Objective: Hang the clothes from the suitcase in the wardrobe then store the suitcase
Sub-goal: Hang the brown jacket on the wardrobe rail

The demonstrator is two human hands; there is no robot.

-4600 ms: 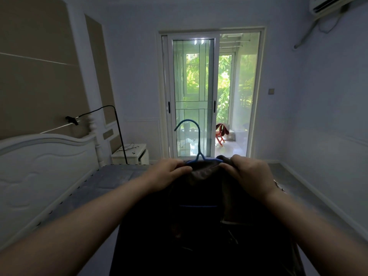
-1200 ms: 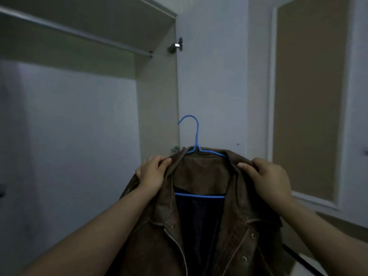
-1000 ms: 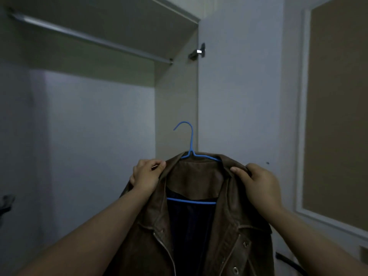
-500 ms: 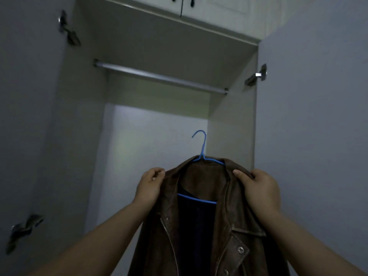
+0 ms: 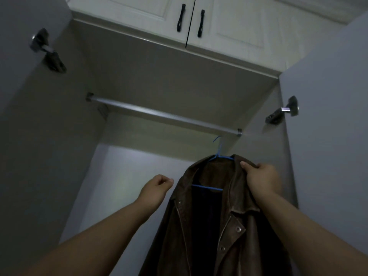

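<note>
A brown leather jacket (image 5: 235, 226) hangs on a blue hanger (image 5: 218, 154) in front of the open wardrobe. The hanger's hook sits just under the right end of the metal rail (image 5: 159, 114); I cannot tell whether it rests on the rail. My right hand (image 5: 260, 178) grips the jacket's right shoulder at the collar. My left hand (image 5: 157, 188) is off the jacket, just left of its left shoulder, with fingers curled and nothing in them. The suitcase is out of view.
Both wardrobe doors stand open, left door (image 5: 23, 136) and right door (image 5: 328, 136), with hinges showing. Above the hanging space are two upper cupboard doors with black handles (image 5: 180, 17). No other clothes hang on the rail.
I turned from the room to the wardrobe and lifted the jacket up toward the rail's right end. My left hand let go of the jacket's left shoulder; my right hand still holds it.
</note>
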